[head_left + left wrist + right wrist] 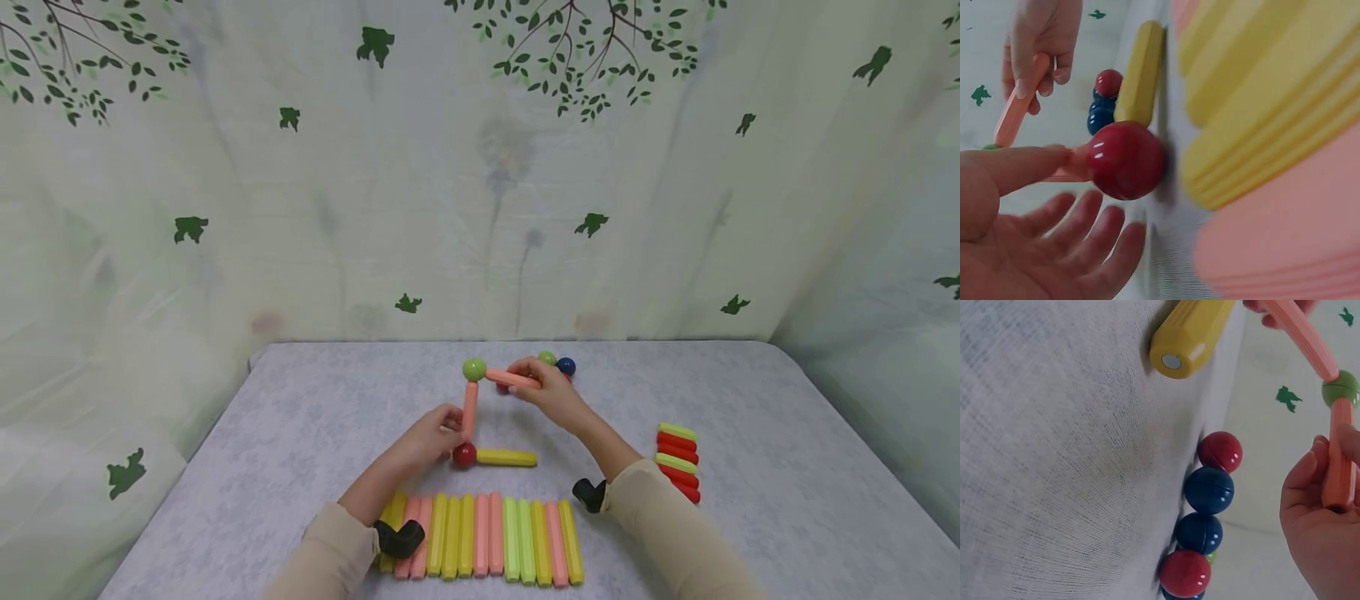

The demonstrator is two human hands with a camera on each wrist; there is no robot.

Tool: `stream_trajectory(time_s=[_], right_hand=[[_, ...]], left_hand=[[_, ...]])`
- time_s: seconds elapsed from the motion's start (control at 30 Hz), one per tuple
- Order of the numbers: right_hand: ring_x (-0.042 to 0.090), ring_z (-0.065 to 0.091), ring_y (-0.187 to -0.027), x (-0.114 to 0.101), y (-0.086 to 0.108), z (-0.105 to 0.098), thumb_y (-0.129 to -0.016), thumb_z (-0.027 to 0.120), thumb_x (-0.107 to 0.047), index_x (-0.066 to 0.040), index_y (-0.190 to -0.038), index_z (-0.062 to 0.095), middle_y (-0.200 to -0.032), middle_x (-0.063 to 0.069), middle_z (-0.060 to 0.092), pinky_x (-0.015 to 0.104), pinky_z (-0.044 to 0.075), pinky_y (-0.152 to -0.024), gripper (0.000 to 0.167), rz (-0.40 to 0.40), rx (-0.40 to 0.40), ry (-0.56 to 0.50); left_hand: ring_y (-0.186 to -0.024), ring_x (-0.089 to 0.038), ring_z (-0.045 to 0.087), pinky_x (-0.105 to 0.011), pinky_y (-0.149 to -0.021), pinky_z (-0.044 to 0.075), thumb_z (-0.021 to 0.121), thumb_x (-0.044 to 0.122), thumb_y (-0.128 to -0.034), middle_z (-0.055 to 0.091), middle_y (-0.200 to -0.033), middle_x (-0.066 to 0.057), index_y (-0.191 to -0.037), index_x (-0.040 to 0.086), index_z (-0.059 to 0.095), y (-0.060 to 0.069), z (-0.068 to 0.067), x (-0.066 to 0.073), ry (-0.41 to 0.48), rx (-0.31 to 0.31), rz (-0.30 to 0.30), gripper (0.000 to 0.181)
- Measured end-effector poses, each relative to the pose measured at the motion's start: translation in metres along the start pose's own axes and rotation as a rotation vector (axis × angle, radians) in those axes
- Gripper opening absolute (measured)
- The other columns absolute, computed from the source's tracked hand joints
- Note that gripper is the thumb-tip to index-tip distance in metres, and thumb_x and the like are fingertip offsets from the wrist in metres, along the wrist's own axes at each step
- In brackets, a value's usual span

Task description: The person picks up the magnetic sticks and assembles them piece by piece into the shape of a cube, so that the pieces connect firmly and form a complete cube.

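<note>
A pink magnetic rod [469, 412] stands upright between a red ball [465, 455] on the table and a green ball [474, 369] at its top. Low on this rod, beside the red ball, my left hand [433, 433] pinches it; the other fingers are loosely spread in the left wrist view. My right hand [553, 396] grips a second pink rod [1340, 456] between thumb and fingers. That rod's far end touches the green ball in the right wrist view. From the red ball a yellow rod [507, 457] lies out to the right along the table.
A row of pink, yellow and light green rods [452, 537] lies at the table's front. Red and light green rods [677, 454] are stacked side by side at the right. Behind my right hand sit several red, blue and green balls [1209, 490]. A leaf-patterned curtain [480, 183] hangs behind the table.
</note>
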State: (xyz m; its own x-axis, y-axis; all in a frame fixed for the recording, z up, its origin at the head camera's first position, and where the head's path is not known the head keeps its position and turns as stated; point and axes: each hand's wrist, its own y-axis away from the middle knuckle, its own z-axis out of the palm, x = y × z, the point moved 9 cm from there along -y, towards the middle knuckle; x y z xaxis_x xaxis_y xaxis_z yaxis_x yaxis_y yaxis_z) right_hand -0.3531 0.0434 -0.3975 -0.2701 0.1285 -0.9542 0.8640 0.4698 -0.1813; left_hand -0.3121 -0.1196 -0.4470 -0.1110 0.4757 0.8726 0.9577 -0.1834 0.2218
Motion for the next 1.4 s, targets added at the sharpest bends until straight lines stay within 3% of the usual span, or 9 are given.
stream_trajectory(time_s=[0.1,0.23,0.43,0.73,0.87,0.97,1.1,1.23,1.4], right_hand=[[0.027,0.057,-0.094,-0.010,0.002,0.000,-0.089,0.056,-0.008,-0.001,-0.111,0.054,-0.098,0.012,0.064,0.037,0.044,-0.080,0.023,0.038,0.017,0.016],[0.021,0.058,-0.087,-0.023,0.004,0.001,-0.089,0.056,-0.010,0.002,-0.113,0.053,-0.096,0.011,0.064,0.045,0.044,-0.081,0.026,0.064,0.016,0.017],[0.026,0.056,-0.088,-0.016,-0.001,0.001,-0.090,0.055,-0.012,0.001,-0.114,0.053,-0.105,0.020,0.058,0.040,0.045,-0.075,0.028,0.037,-0.003,0.015],[0.025,0.048,-0.107,0.018,0.003,-0.051,-0.088,0.059,-0.026,-0.007,-0.124,0.048,-0.121,0.014,0.050,0.048,0.038,-0.089,0.042,0.077,0.154,0.014],[0.029,0.047,-0.107,0.033,0.008,-0.071,-0.088,0.059,-0.020,-0.005,-0.122,0.050,-0.120,0.017,0.051,0.049,0.038,-0.088,0.038,0.119,0.206,0.252],[0.031,0.048,-0.106,0.047,0.008,-0.072,-0.087,0.061,-0.015,-0.003,-0.121,0.052,-0.118,0.017,0.051,0.046,0.039,-0.087,0.037,0.186,0.152,0.471],[0.031,0.052,-0.099,0.057,0.009,-0.071,-0.084,0.063,-0.008,-0.002,-0.116,0.056,-0.114,0.017,0.053,0.041,0.044,-0.081,0.034,0.251,0.113,0.596],[0.027,0.054,-0.094,0.052,0.010,-0.076,-0.084,0.064,-0.013,-0.004,-0.117,0.055,-0.110,0.013,0.055,0.036,0.047,-0.074,0.035,0.272,0.185,0.530],[0.027,0.054,-0.097,0.030,0.009,-0.074,-0.086,0.062,-0.021,-0.004,-0.124,0.048,-0.115,0.014,0.052,0.039,0.046,-0.083,0.044,0.187,0.256,0.191]], left_hand=[[-0.096,-0.026,0.052,-0.037,-0.076,0.047,0.065,0.016,-0.0825,0.048,-0.113,-0.012,-0.129,0.008,0.037,-0.010,-0.013,0.018,-0.095,0.105,0.081,0.055],[-0.099,-0.027,0.049,-0.037,-0.077,0.047,0.070,0.017,-0.0790,0.038,-0.124,-0.014,-0.134,0.016,0.036,-0.019,-0.022,0.057,-0.244,0.245,0.324,0.065],[-0.086,-0.019,0.050,-0.032,-0.072,0.046,0.068,0.018,-0.0804,0.048,-0.109,-0.007,-0.111,0.011,0.060,-0.029,-0.014,0.084,-0.369,0.255,0.544,0.032],[-0.081,-0.018,0.048,-0.030,-0.068,0.044,0.067,0.019,-0.0815,0.052,-0.099,-0.006,-0.101,0.010,0.064,-0.042,-0.019,0.076,-0.379,0.321,0.502,0.022],[-0.080,-0.019,0.047,-0.030,-0.067,0.043,0.066,0.017,-0.0820,0.051,-0.098,-0.007,-0.102,0.008,0.062,-0.044,-0.019,0.073,-0.365,0.327,0.480,0.023],[-0.080,-0.018,0.046,-0.029,-0.068,0.042,0.065,0.018,-0.0825,0.050,-0.098,-0.006,-0.103,0.009,0.061,-0.046,-0.019,0.070,-0.347,0.324,0.467,0.023],[-0.080,-0.018,0.045,-0.028,-0.067,0.042,0.064,0.019,-0.0839,0.048,-0.097,-0.005,-0.104,0.010,0.060,-0.047,-0.017,0.071,-0.337,0.308,0.476,0.022],[-0.077,-0.018,0.045,-0.028,-0.064,0.041,0.064,0.018,-0.0839,0.047,-0.094,-0.005,-0.103,0.010,0.059,-0.046,-0.017,0.074,-0.330,0.305,0.483,0.021],[-0.078,-0.018,0.045,-0.027,-0.064,0.042,0.064,0.018,-0.0839,0.046,-0.095,-0.004,-0.106,0.011,0.060,-0.048,-0.018,0.070,-0.336,0.299,0.436,0.023]])
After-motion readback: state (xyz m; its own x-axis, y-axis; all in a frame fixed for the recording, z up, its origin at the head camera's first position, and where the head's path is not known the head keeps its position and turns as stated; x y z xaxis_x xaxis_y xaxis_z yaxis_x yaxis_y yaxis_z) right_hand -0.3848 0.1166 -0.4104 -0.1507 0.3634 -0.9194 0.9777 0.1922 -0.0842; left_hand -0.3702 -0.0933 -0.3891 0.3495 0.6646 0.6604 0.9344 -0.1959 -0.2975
